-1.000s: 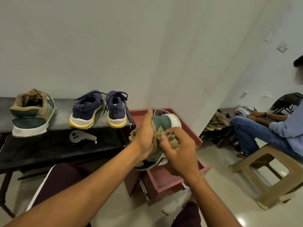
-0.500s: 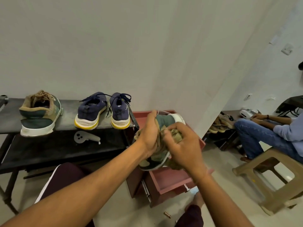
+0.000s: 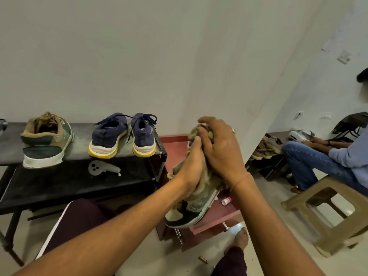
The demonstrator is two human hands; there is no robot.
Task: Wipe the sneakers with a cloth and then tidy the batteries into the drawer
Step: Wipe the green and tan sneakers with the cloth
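Curled grips are holding the green sneaker above the open drawer, its long axis tilting toe-up toward the wall: left hand clasping its side, right hand pressing a tan cloth onto it.

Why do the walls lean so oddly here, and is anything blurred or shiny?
Head view: the wide-angle lens bends the wall corner and slants the black rack; the left hand, right hand and held sneaker look slightly smeared; light glares off the floor beside the drawer.
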